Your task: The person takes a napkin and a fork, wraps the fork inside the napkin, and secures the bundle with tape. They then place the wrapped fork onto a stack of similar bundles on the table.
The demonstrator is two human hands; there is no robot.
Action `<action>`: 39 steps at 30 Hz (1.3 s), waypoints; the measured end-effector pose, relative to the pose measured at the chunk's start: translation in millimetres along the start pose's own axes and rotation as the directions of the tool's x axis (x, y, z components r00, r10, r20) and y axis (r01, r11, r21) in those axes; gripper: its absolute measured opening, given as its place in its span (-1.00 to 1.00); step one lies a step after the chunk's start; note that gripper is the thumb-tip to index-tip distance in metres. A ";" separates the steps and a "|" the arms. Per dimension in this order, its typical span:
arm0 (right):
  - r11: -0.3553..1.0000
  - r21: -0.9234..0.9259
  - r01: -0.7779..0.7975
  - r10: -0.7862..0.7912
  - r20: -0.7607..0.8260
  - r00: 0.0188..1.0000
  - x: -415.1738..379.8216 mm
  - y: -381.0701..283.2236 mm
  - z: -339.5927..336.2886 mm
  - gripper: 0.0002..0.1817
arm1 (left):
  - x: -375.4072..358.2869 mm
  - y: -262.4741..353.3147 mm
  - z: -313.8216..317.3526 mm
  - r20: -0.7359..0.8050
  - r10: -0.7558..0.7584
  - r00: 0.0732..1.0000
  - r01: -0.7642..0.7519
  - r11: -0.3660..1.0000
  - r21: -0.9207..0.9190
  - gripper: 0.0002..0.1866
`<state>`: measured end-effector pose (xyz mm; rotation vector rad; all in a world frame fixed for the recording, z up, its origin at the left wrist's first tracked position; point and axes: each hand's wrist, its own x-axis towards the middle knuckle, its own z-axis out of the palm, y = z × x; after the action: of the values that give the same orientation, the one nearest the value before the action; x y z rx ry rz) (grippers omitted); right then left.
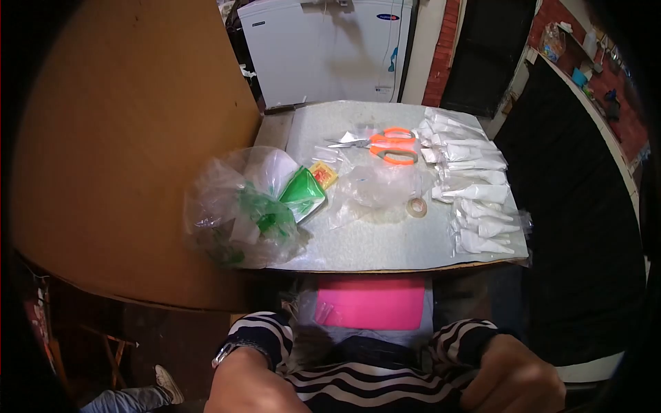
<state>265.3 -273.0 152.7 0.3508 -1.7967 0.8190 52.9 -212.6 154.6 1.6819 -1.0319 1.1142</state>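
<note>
At the bottom edge, low on the left, is my left hand [248, 385], its fingers cut off by the frame. My right hand [516, 378] is low on the right with its fingers curled in; whatever they may hold is hidden. Both hands are below the table, near my striped clothing. On the grey tabletop [399, 248] lie orange-handled scissors [392, 146], clear plastic bags [379, 186], a tape roll [416, 207] and a yellow packet [323, 175]. Several white wrapped bundles [475, 189] line the right side.
A large clear bag with green and white contents [255, 213] sits at the table's left edge, beside a tall brown panel [131, 151]. Below the front edge is a pink item [372, 303]. A white freezer [323, 55] stands behind. Another person's shoe [169, 384] shows lower left.
</note>
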 end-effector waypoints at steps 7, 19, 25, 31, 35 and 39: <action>0.978 0.206 -0.016 -0.036 0.247 0.968 5.8 -2.6 -23.6 -0.63 | 0.9 -5.9 -12.4 0.088 0.009 0.996 0.003 0.991 -0.130 -0.70; 0.965 0.260 0.027 -0.030 0.007 1.000 -24.2 5.3 -39.9 -0.83 | -30.4 14.8 -31.4 0.007 0.020 1.000 -0.019 0.986 -0.168 -0.80; 0.946 0.120 -0.301 0.315 -0.551 0.773 -46.6 28.4 -94.4 -0.85 | -75.5 12.7 -34.6 -0.731 0.152 0.666 0.469 0.676 0.568 -0.84; 0.650 -0.132 -0.748 0.380 -0.797 0.470 -33.9 93.7 -129.0 -0.73 | -97.9 31.5 -49.7 -0.827 0.300 0.475 0.837 0.135 0.530 -0.80; 0.602 -0.229 -0.765 0.346 -0.788 0.509 -35.4 140.1 -124.2 -0.74 | -99.1 22.6 -55.8 -0.861 0.355 0.364 0.899 0.107 0.424 -0.87; 0.397 -0.461 -0.793 0.512 -0.606 0.609 -28.5 155.4 -111.6 -0.74 | -108.8 6.5 -57.6 -0.899 0.161 0.408 0.912 -0.016 0.411 -0.91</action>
<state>263.2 -89.7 91.1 -1.0868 -1.7009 0.5817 3.8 -141.4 66.8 1.7020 1.3226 1.8803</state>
